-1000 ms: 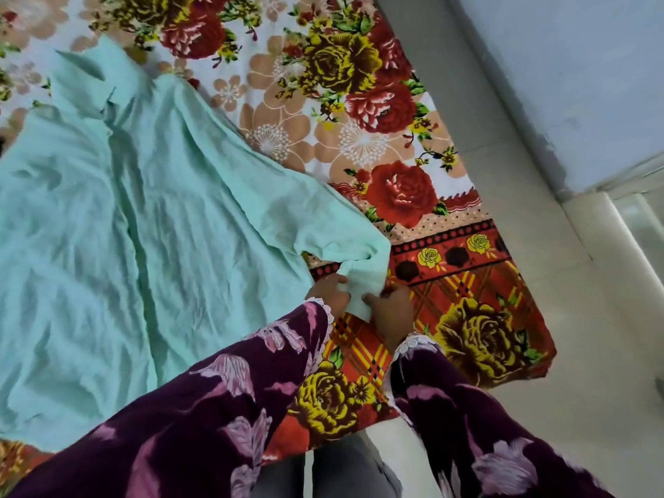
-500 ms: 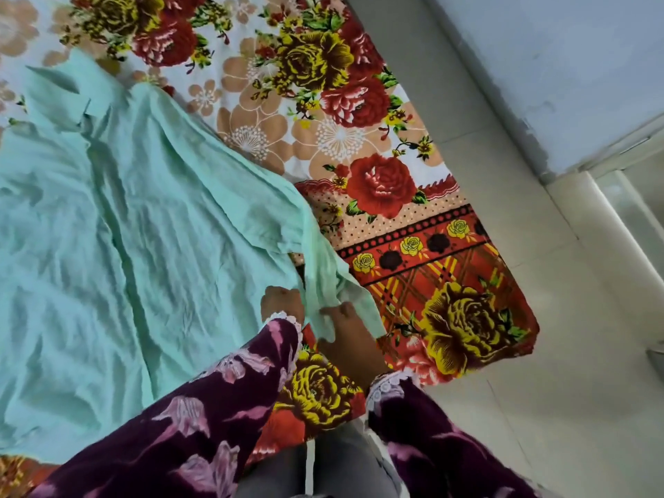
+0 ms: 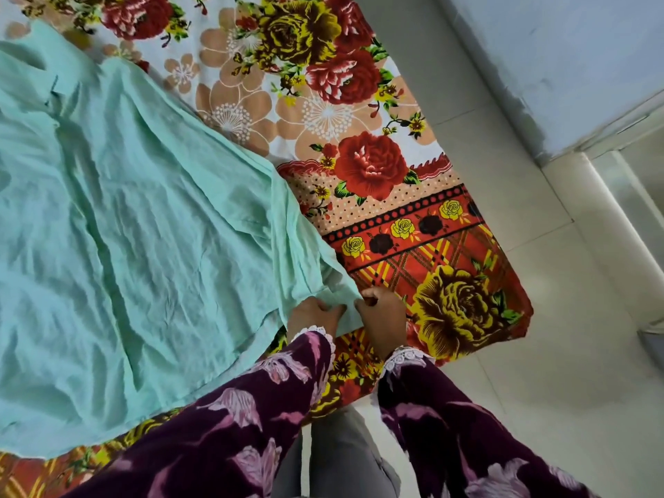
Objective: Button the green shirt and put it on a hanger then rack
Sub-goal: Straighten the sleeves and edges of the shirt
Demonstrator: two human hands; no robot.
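The mint green shirt (image 3: 136,224) lies spread and wrinkled across the left and middle of the floral bed cover. One sleeve runs down toward the bed's near edge, and its cuff end sits between my hands. My left hand (image 3: 314,312) pinches the cuff from the left. My right hand (image 3: 381,310) pinches the same cuff from the right, fingers curled over the fabric. Both arms wear dark purple flowered sleeves with white lace cuffs. No hanger or rack is in view.
The bed cover (image 3: 413,224), printed with red and yellow roses, ends in a corner at the right. Pale floor tiles (image 3: 539,389) lie beyond it. A light blue wall (image 3: 557,48) and a white door frame (image 3: 611,217) stand at the right.
The sleeve end has been drawn down closer to the bed's near edge. Both hands stayed on the cuff and shifted with it. The view tilted slightly.
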